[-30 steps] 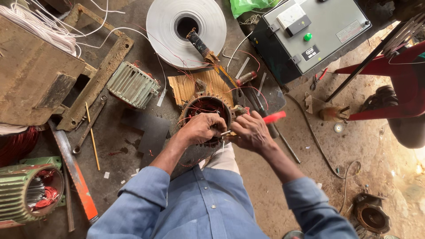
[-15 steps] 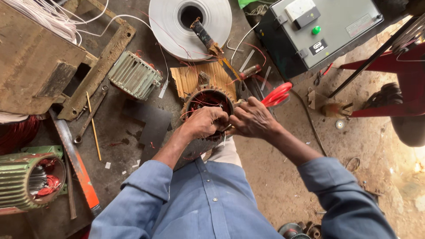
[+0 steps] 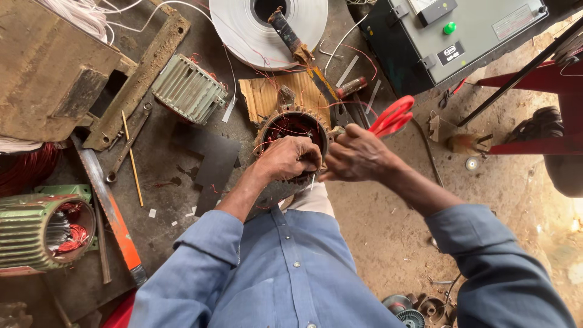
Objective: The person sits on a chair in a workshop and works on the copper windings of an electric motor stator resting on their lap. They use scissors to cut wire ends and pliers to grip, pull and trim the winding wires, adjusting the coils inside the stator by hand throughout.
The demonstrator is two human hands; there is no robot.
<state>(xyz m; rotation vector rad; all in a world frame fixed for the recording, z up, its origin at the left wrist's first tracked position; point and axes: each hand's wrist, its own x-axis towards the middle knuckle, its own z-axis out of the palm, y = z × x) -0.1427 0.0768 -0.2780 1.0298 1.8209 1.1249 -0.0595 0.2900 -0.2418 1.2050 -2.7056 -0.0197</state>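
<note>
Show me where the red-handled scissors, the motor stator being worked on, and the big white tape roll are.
red-handled scissors (image 3: pixel 392 115), head view, on the red handle loops.
motor stator (image 3: pixel 290 126), head view, on the windings inside the round housing.
white tape roll (image 3: pixel 243 27), head view, on the roll's flat white face.

**Both hands on the open motor stator**

Left hand (image 3: pixel 290 157) curls over the rim of the round motor stator (image 3: pixel 296 125), fingers among the red copper windings. Right hand (image 3: pixel 358 155) closes beside it at the stator's edge, red-handled scissors (image 3: pixel 392 115) just past its knuckles. Behind the stator lies a cardboard piece (image 3: pixel 267 94) and a big white tape roll (image 3: pixel 255 27). A ribbed green motor housing (image 3: pixel 36 234) sits far left, a grey control box (image 3: pixel 461 36) top right.
</note>
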